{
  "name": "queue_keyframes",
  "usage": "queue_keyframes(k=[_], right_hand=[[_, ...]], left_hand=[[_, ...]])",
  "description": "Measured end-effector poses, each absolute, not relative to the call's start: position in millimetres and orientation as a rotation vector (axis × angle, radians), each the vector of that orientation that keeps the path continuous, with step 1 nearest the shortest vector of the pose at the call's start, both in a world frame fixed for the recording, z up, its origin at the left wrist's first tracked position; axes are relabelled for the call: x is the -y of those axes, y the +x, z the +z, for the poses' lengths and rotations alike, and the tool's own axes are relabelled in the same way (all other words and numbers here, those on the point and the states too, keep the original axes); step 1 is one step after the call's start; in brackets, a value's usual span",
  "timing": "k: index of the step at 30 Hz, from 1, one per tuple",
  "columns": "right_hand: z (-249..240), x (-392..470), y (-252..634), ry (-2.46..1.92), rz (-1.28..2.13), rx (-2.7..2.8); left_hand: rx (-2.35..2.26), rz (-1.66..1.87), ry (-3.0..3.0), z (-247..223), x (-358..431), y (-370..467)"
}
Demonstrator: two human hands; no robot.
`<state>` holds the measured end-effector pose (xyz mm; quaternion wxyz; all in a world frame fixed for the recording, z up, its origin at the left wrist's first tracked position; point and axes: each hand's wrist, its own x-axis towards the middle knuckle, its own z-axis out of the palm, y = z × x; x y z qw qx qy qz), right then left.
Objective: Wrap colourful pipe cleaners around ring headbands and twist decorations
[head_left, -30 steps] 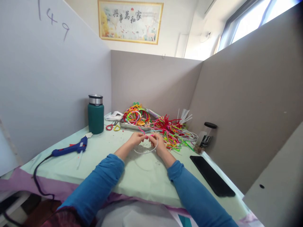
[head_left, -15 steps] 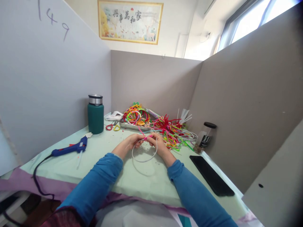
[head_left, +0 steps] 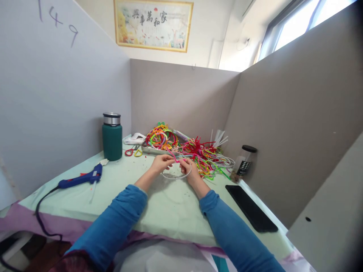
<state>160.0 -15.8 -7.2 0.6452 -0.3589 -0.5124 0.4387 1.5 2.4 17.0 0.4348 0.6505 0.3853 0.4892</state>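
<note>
Over the middle of the table, my left hand (head_left: 161, 163) and my right hand (head_left: 190, 170) face each other, fingers pinched. Between them is a bright pink pipe cleaner (head_left: 172, 155), its free end sticking up toward the back left. It meets a thin whitish hoop (head_left: 176, 178) at my fingertips. The hoop hangs below both hands, tilted rather flat. My right fingers close on the pink piece and the hoop's right side. The left fingertips pinch the pink piece near the join; their exact grip on the hoop is partly hidden.
Behind my hands lie a metal tray (head_left: 150, 151) of colourful hoops and a heap of pipe cleaners (head_left: 200, 153). At left are a blue glue gun (head_left: 81, 178), a green flask (head_left: 112, 141) and scissors (head_left: 138, 153). A jar (head_left: 244, 164) and black phone (head_left: 251, 207) are at right.
The hoop has tipped up from hanging steeply to lying flatter. My fingertips have shifted a little apart around the pink pipe cleaner. The whole view has shifted slightly.
</note>
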Motion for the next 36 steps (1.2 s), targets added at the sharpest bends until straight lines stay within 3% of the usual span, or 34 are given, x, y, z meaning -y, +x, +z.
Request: queue_keyframes(k=[12, 36], right_hand=[[-7.3, 16.7, 158.9, -0.829, 1.009, 1.227], [-8.5, 18.3, 158.9, -0.787, 0.865, 1.362]], left_hand=[[-1.126, 1.162, 1.936, 12.2, -7.6, 1.3], [-0.946, 0.933, 1.786, 12.0, -3.0, -0.7]])
